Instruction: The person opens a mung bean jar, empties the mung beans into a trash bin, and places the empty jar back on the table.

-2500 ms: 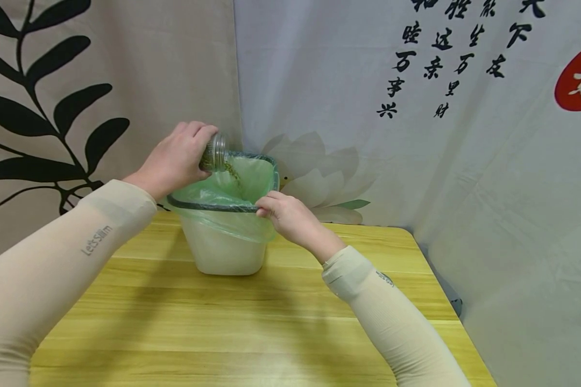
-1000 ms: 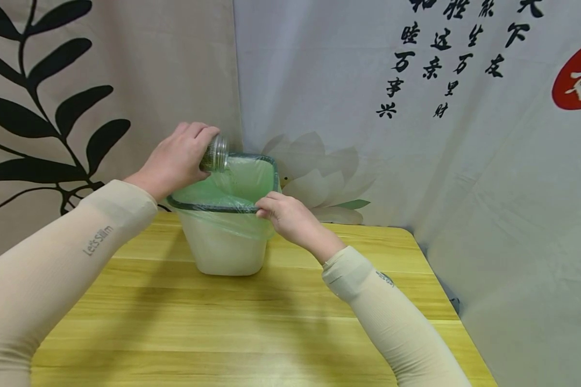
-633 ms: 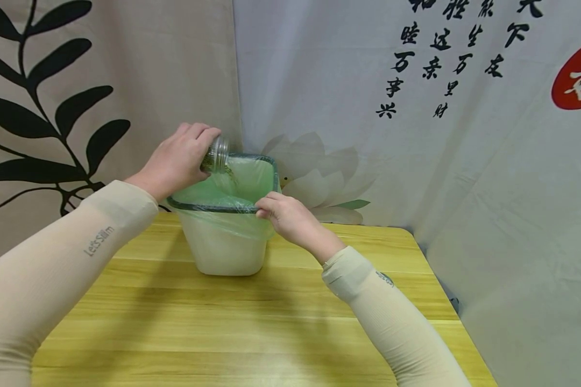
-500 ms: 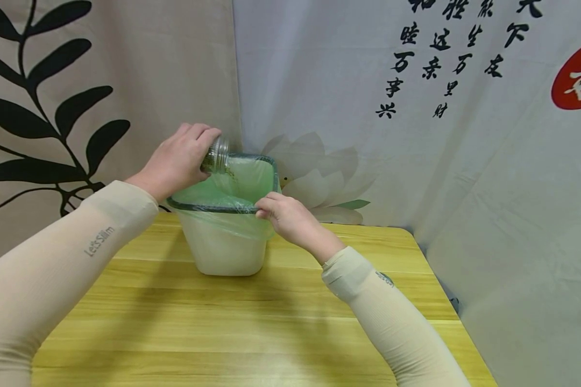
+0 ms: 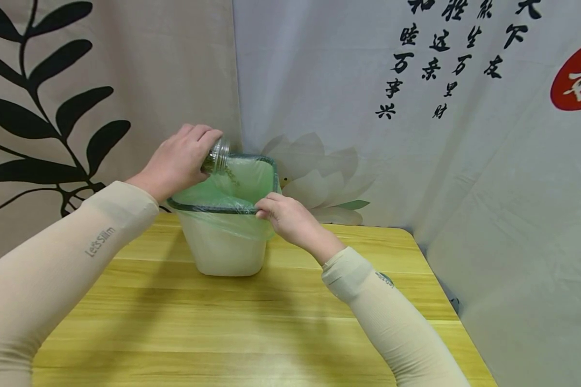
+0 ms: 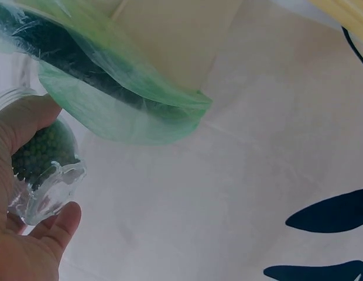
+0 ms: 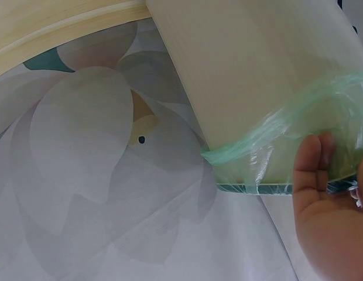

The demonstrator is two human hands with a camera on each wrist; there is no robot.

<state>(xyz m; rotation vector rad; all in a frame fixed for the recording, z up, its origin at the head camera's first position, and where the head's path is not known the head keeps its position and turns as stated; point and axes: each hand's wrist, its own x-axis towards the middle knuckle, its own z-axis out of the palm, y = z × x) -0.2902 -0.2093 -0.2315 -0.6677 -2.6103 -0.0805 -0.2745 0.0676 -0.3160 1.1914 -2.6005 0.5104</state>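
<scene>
While my left hand (image 5: 176,160) curls fingers and thumb round the glass jar (image 5: 219,156), holding it tipped on its side, the jar's long axis runs nearly level, mouth toward three o'clock — small green beans (image 6: 47,146) sit inside it, some spilling toward five into the green liner (image 5: 255,180). My right hand (image 5: 292,219), at four o'clock from the left and farther from the jar, pinches the liner-covered dark rim (image 5: 213,208) near its front right corner. Below the jar, at about five o'clock from it, the white bin (image 5: 227,250) stands upright on the wooden table (image 5: 247,333) — the printed backdrop (image 5: 319,80) behind at twelve
</scene>
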